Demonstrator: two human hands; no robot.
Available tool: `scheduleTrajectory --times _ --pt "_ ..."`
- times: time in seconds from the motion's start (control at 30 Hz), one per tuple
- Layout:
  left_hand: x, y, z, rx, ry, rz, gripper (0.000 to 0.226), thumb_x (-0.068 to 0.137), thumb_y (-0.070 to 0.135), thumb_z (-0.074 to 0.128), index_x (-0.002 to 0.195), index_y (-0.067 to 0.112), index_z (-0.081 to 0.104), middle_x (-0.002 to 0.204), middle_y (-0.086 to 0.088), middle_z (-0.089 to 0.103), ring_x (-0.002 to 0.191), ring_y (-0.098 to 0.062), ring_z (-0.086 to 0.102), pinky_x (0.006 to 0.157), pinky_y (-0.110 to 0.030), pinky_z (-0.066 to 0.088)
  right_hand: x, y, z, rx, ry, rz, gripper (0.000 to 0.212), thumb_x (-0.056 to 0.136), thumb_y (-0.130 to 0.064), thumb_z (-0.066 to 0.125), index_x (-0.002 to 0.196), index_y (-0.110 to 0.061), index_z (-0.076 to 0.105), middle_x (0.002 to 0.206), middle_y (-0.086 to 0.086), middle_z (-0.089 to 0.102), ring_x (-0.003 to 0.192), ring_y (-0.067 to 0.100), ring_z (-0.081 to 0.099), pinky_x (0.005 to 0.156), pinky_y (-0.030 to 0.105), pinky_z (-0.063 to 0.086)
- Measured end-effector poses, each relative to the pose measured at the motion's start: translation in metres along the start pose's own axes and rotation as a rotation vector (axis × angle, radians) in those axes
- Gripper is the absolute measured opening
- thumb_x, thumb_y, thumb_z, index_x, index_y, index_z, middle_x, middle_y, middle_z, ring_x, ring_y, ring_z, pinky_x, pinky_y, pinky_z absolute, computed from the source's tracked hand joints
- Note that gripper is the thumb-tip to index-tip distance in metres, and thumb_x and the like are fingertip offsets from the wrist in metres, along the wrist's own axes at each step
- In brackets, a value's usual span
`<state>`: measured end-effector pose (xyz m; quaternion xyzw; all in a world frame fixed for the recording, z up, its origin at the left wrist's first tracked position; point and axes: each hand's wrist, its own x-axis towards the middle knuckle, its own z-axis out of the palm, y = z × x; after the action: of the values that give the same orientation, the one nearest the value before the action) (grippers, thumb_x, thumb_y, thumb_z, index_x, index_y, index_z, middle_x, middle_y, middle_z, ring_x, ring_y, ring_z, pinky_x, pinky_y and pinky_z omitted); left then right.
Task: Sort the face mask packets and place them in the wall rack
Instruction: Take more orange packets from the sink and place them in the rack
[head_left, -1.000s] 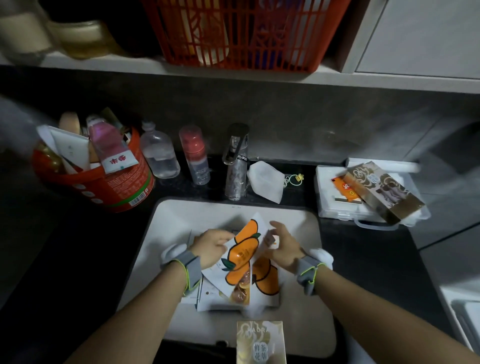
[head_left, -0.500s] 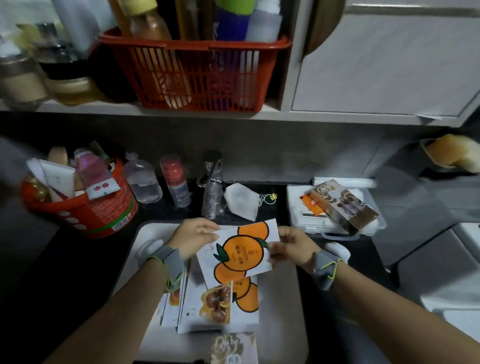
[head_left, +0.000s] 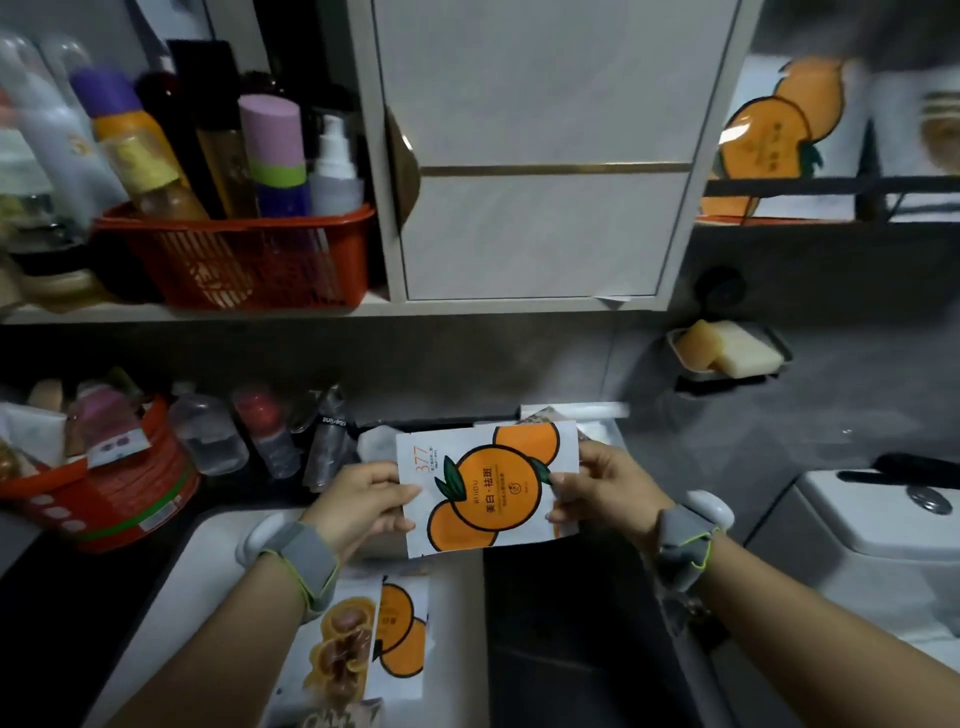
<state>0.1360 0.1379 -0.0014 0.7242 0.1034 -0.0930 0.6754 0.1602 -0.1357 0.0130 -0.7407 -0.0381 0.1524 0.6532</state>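
Holding one orange packet (head_left: 488, 488) up flat above the counter, print toward the camera. Pinching its left edge with left hand (head_left: 363, 499), thumb on the front. Pinching its right edge with right hand (head_left: 602, 493), same way. Grasping on both sides, nothing released.

Below: more packets (head_left: 363, 639) stacked on a white tray (head_left: 218, 561), at least one orange print and one brownish print.

Far upper right: wall rack (head_left: 810, 185), well apart from the held packet and badly blurred. Already in it: a second orange packet (head_left: 763, 135), upright. Beside that, something else at the frame edge, too smeared to name.

Judged step: carrying a sorted orange packet toward the rack. Plenty left, going by the stack on the tray.

Risks from here:
- Slipping or bowing, given a thin glossy packet gripped only at the edges, worse on early release by one hand.
- Knocking the soap dish (head_left: 727, 348) on the wall during the long reach up and right.
- Catching on the rack bar, folding, or dropping behind it.
- Landing in the wrong section unless matched to the orange one there.
- Misjudging the slot: section limits unreadable in this blur.
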Motion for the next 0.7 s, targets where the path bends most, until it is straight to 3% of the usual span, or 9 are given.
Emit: scheduleTrajectory --times 0.1,0.2,0.33,0.5,0.6,0.7 --pt "-0.004 0.023 0.029 0.014 -0.01 0.058 0.01 0.087 -0.003 0.06 0.084 0.001 0.069 0.078 -0.007 0.076 0.064 -0.014 0.069 0.057 -0.022 0.058 -0.013 -0.01 -0.031 0.024 0.041 -0.046 0.006 0.091 0.003 0.055 0.09 -0.002 0.059 0.066 0.012 0.054 0.059 0.029 0.062 0.064 0.035 0.061" --pt "-0.007 0.045 0.06 -0.001 -0.004 0.091 0.007 0.086 -0.004 0.061 0.085 -0.004 0.068 0.084 -0.011 0.075 0.07 -0.02 0.069 0.058 -0.021 0.058 -0.025 -0.022 -0.062 0.024 0.089 -0.101 0.012 0.092 0.003 0.053 0.103 0.005 0.056 0.062 0.009 0.055 0.061 0.031 0.06 0.065 0.037 0.061" --pt "-0.013 0.077 0.112 0.006 0.014 0.145 0.01 0.086 -0.005 0.061 0.09 -0.014 0.062 0.09 -0.018 0.069 0.069 -0.025 0.069 0.058 -0.021 0.059 -0.045 -0.04 -0.109 0.022 0.151 -0.164 0.014 0.092 0.003 0.052 0.106 0.004 0.056 0.063 0.008 0.057 0.061 0.031 0.059 0.065 0.038 0.061" --pt "-0.019 0.117 0.155 -0.004 0.097 0.261 0.01 0.085 -0.005 0.062 0.089 0.003 0.057 0.088 -0.019 0.067 0.064 -0.027 0.069 0.058 -0.026 0.06 -0.054 -0.065 -0.156 -0.018 0.217 -0.241 0.007 0.093 -0.003 0.053 0.099 0.0 0.057 0.072 0.013 0.061 0.061 0.033 0.064 0.074 0.049 0.06" --pt "-0.019 0.139 0.175 0.016 0.189 0.387 0.027 0.086 -0.007 0.059 0.08 0.013 0.043 0.082 -0.013 0.059 0.057 -0.021 0.069 0.06 -0.03 0.061 -0.055 -0.081 -0.176 -0.037 0.264 -0.306 0.005 0.093 -0.004 0.054 0.092 -0.006 0.058 0.074 0.014 0.062 0.058 0.031 0.066 0.071 0.049 0.06" --pt "-0.021 0.16 0.196 0.091 0.243 0.487 0.029 0.087 -0.007 0.056 0.073 0.016 0.045 0.085 -0.009 0.059 0.064 -0.02 0.071 0.067 -0.031 0.06 -0.055 -0.1 -0.194 -0.037 0.31 -0.365 0.004 0.092 -0.005 0.056 0.092 -0.007 0.059 0.077 0.013 0.063 0.06 0.031 0.068 0.07 0.047 0.06"
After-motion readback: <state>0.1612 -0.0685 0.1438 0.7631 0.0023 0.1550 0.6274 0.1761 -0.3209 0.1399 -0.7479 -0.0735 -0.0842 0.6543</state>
